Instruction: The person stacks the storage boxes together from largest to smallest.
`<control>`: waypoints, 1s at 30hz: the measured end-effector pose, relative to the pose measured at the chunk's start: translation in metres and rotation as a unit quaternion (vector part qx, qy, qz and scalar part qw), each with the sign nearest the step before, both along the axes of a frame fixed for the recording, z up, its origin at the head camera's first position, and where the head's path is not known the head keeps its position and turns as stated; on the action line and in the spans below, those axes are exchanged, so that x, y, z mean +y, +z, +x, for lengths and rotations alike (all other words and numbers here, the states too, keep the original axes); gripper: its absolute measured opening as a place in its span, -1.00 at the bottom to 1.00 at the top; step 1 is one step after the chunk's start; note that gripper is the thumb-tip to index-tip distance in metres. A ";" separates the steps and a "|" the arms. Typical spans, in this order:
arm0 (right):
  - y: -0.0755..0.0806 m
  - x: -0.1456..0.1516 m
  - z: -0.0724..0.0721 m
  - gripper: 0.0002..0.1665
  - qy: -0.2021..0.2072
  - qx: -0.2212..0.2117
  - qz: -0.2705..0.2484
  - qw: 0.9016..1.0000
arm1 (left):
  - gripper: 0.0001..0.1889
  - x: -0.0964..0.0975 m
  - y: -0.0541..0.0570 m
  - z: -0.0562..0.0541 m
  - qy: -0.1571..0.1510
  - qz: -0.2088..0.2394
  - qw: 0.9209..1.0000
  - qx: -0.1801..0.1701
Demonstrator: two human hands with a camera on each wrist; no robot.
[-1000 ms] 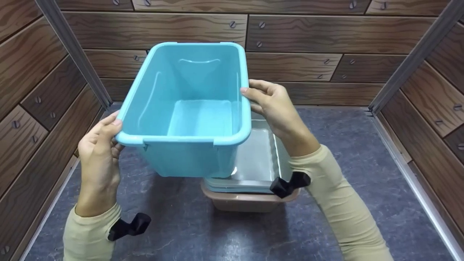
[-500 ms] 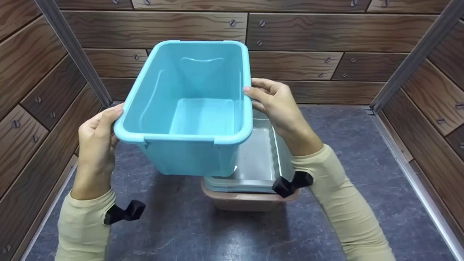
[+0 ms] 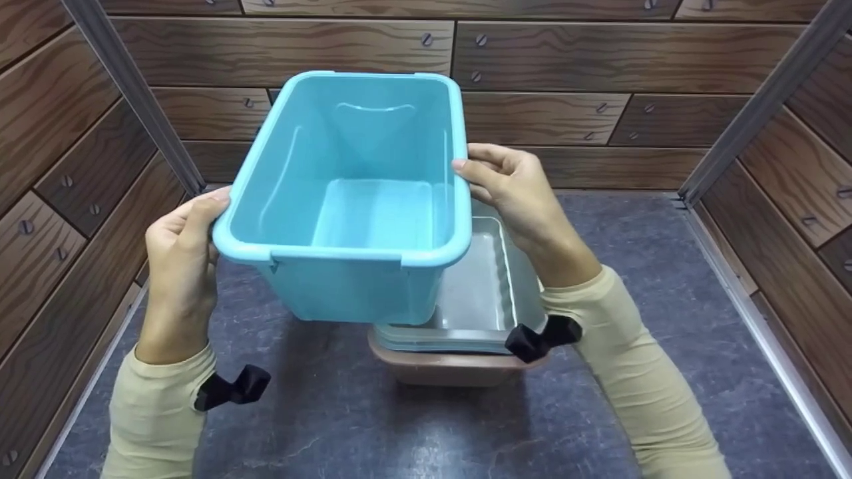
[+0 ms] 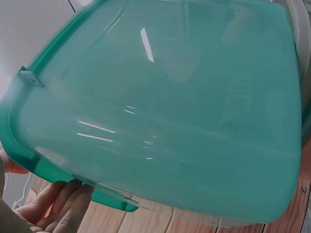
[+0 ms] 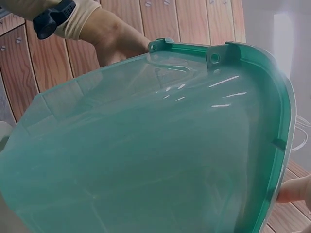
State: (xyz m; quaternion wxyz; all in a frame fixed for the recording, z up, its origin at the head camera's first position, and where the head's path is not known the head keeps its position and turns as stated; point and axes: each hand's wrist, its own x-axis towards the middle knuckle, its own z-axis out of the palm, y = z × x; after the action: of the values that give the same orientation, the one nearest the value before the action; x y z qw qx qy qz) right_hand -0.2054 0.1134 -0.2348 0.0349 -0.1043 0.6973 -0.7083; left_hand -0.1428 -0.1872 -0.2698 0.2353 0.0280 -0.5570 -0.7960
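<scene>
A light blue plastic storage bin (image 3: 353,286) hangs in the air in the head view, tilted so that its hollow inside faces me. My left hand (image 3: 180,263) grips the rim at the near left corner. On the right side of the rim, my right hand (image 3: 519,193) pinches with the thumb over the edge and the fingers outside. The left wrist view shows the bin's outer wall (image 4: 170,107) and the curled left fingers (image 4: 73,206) under the rim. In the right wrist view the right thumb (image 5: 294,190) touches the rim, and the left hand (image 5: 116,41) appears beyond the bin.
Below and to the right, a greyish bin (image 3: 469,286) sits nested with a bluish rim in a brownish-pink bin (image 3: 452,374) on the dark floor (image 3: 639,299). The held bin partly hides this stack. Wood-patterned walls (image 3: 599,60) and metal posts (image 3: 752,106) enclose the space.
The held bin has shifted slightly up and to the right, with both hands on it. My left hand moved up a little along the rim. The stack stays in place.
</scene>
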 end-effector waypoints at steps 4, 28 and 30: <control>0.001 0.003 0.001 -0.49 -0.001 0.000 0.000 1.000 | -0.76 0.003 0.000 0.000 -0.004 -0.002 1.000 0.003; 0.004 0.031 0.014 -0.50 -0.017 0.020 -0.015 1.000 | -0.78 0.025 -0.002 0.003 -0.056 -0.032 0.998 0.019; 0.004 0.034 0.014 -0.50 -0.018 0.019 -0.019 0.999 | -0.78 0.026 -0.002 0.004 -0.061 -0.034 0.997 0.021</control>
State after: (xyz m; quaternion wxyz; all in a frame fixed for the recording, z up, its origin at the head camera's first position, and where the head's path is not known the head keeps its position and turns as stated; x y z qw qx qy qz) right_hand -0.1910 0.1469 -0.2307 0.0067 -0.1059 0.6860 -0.7198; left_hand -0.1391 -0.1611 -0.2718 0.1987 -0.0305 -0.5792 -0.7900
